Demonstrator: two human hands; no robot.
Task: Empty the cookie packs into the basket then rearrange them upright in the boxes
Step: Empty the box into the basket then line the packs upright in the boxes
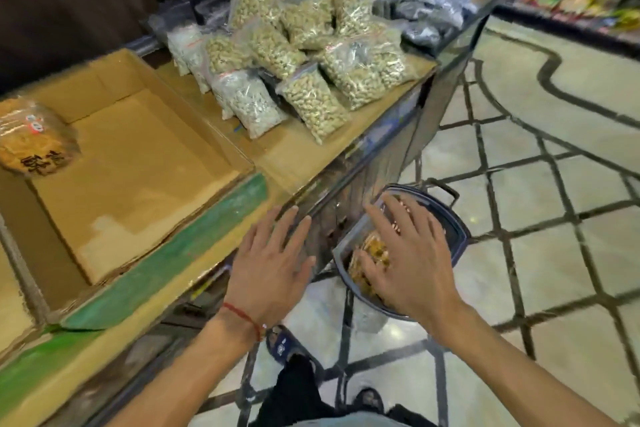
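Cardboard, plain brown, forms the one open box lying on the surface, its near flap edged in green. A single cookie pack, golden under clear wrap with dark lettering, lies tilted in the box's far left corner, well apart from both hands.

The dark basket stands down on the tiled floor, just beside the end of the surface. Inside it shows more golden wrapped cookies. I can make out one pack for certain; the rest is hidden under the right hand.

That right hand hangs over the basket's mouth, palm down, fingers spread wide and straight, the thumb above the golden pack. It grips nothing, and I cannot tell whether the fingertips actually touch the wrap.

The left hand is likewise spread flat, palm down, fingers fanned, holding nothing. It hovers at the near edge of the surface, between the box and the basket. A red string bracelet circles its wrist.

So: two hands, one basket, one box fully in view, one pack in that box. Farther along the surface sits a heap of clear bags of pale nuts, too overlapped for an exact count.
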